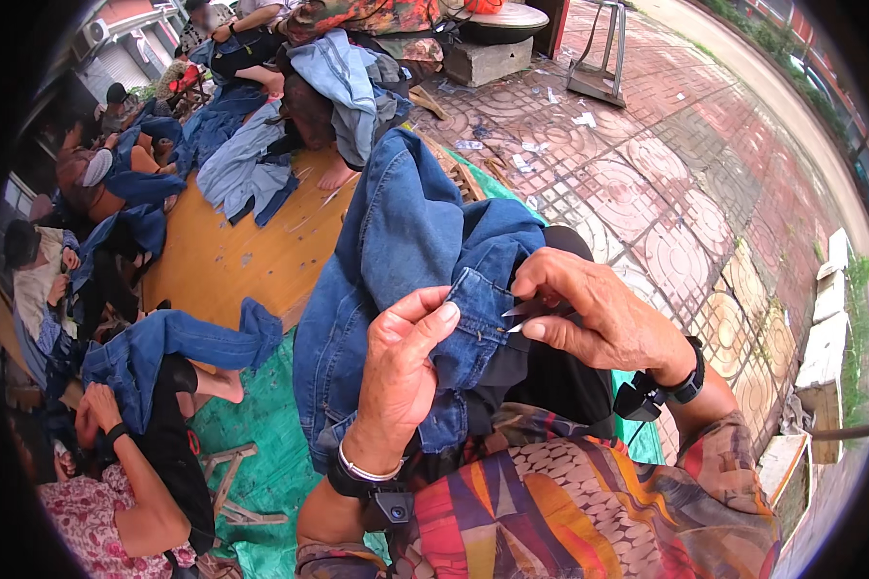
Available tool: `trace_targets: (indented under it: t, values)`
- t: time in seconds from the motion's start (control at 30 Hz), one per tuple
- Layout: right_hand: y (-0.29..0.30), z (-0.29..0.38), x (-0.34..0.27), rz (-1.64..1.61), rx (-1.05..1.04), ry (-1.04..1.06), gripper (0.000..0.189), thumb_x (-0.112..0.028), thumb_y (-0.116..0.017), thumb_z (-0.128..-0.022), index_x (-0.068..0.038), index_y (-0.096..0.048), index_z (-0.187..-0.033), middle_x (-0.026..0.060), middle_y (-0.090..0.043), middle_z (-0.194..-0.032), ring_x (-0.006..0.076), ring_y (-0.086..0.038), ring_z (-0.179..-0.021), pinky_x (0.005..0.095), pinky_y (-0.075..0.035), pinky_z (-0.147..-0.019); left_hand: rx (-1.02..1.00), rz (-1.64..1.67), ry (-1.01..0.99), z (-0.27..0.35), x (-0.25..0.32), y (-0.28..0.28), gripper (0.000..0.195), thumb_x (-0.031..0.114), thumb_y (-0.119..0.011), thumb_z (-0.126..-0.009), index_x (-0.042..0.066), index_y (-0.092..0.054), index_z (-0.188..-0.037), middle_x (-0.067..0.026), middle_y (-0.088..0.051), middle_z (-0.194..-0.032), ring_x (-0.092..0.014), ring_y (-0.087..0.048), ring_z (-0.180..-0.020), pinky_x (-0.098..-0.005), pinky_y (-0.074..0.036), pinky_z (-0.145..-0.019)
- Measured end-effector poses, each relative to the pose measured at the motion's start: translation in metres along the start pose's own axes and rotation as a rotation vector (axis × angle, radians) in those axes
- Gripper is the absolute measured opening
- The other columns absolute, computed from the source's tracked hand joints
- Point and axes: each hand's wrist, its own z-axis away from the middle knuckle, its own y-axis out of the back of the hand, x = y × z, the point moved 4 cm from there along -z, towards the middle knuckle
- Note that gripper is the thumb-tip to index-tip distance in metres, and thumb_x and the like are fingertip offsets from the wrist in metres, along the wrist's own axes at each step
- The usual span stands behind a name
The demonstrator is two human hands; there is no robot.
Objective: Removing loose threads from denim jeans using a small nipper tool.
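Blue denim jeans [405, 224] lie bunched across the person's lap. My left hand [405, 347] pinches the edge of the waistband [478, 311] between thumb and fingers. Small thread snips [525, 315] are in my right hand [594, 311], their two pointed blades apart at the waistband, close to a short light-coloured stitch. The palm and fingers hide most of the snips' body. Dark cloth lies under the waistband.
Several people sit along the left, handling other denim garments [181, 340]. An orange-brown board [261, 253] and green sheeting [275, 420] cover the ground there. A metal-framed stool [601, 83] stands on the paving at the top, beyond scattered scraps.
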Motion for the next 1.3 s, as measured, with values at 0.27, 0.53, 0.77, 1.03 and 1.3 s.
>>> trace_targets:
  t: [0.27, 0.53, 0.77, 1.03, 1.3]
  values:
    - [-0.008, -0.005, -0.011, 0.167, -0.033, 0.335, 0.033, -0.009, -0.07, -0.074, -0.005, -0.054, -0.102, 0.0111, -0.053, -0.093, 0.0331, -0.055, -0.088, 0.0404, -0.046, -0.073, 0.003, -0.033, -0.043, 0.004, 0.004, -0.003, 0.025, 0.005, -0.059, -0.087, -0.005, -0.062, -0.11, -0.0032, -0.065, -0.094, -0.006, -0.059, -0.083, -0.0196, -0.045, -0.079]
    - [-0.014, -0.008, -0.009, 0.13, 0.052, 0.337, 0.03, -0.008, -0.073, -0.07, -0.005, -0.057, -0.096, 0.0091, -0.055, -0.088, 0.0306, -0.056, -0.084, 0.0388, -0.046, -0.07, 0.014, -0.045, -0.058, 0.005, 0.005, -0.004, 0.024, 0.004, -0.058, -0.087, -0.005, -0.062, -0.109, -0.0029, -0.065, -0.093, -0.005, -0.057, -0.083, -0.0193, -0.045, -0.079]
    - [-0.018, -0.006, -0.005, 0.12, 0.114, 0.356, 0.025, -0.005, -0.074, -0.07, -0.005, -0.058, -0.09, 0.008, -0.057, -0.083, 0.027, -0.057, -0.078, 0.0352, -0.046, -0.067, 0.01, -0.027, -0.029, 0.003, 0.003, -0.002, 0.027, 0.003, -0.059, -0.085, -0.006, -0.06, -0.11, -0.0082, -0.065, -0.1, -0.011, -0.06, -0.092, -0.0237, -0.046, -0.087]
    - [-0.007, -0.002, 0.001, -0.408, 0.218, 0.04, 0.025, -0.013, -0.077, -0.077, -0.003, -0.061, -0.094, 0.0038, -0.058, -0.086, 0.01, -0.053, -0.073, 0.023, -0.044, -0.062, 0.012, -0.057, -0.052, 0.006, 0.009, -0.013, 0.028, 0.005, -0.057, -0.088, -0.005, -0.059, -0.114, -0.0031, -0.065, -0.093, -0.006, -0.058, -0.083, -0.0197, -0.045, -0.079]
    - [-0.034, -0.011, -0.009, -0.108, 0.277, 0.263, 0.017, 0.005, -0.07, -0.072, 0.0, -0.058, -0.083, 0.0082, -0.056, -0.078, 0.0235, -0.062, -0.071, 0.0353, -0.047, -0.058, -0.002, -0.679, -0.383, 0.018, 0.019, -0.021, 0.03, 0.003, -0.056, -0.091, -0.002, -0.057, -0.121, 0.004, -0.055, -0.077, -0.002, -0.043, -0.069, -0.0162, -0.037, -0.063]
